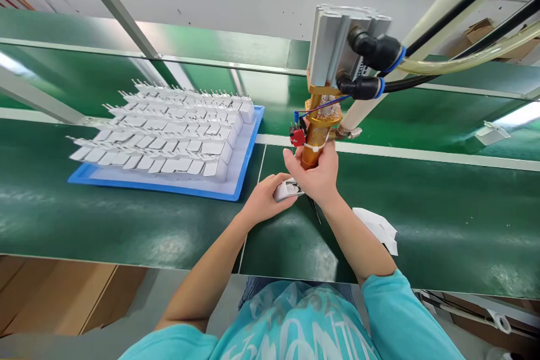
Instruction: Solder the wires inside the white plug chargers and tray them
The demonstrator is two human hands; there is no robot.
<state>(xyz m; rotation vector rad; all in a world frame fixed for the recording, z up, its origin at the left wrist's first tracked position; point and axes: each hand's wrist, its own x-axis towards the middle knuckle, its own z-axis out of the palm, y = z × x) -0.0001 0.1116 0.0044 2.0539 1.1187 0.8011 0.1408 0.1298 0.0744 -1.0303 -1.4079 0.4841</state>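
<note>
My left hand (266, 199) is closed on a small white plastic housing (289, 189), whose open end faces right and shows darker parts inside. My right hand (319, 177) wraps around the lower end of a brass-coloured cylindrical tool (314, 143), just above and right of the housing. The tool's tip is hidden by my right hand. A red switch (297, 136) with thin wires sits on the tool's left side. Beneath my right wrist, a thin dark pointed object (314, 211) lies on the green bench; its kind is unclear.
Left of my hands, a blue-edged tray (248, 163) bears rows of white housings (169, 135) with wires or pins sticking up. A silver pneumatic cylinder (333, 48) with hoses hangs above the tool. White scraps (377, 228) lie right of my forearm. A cardboard box (71, 292) stands below left.
</note>
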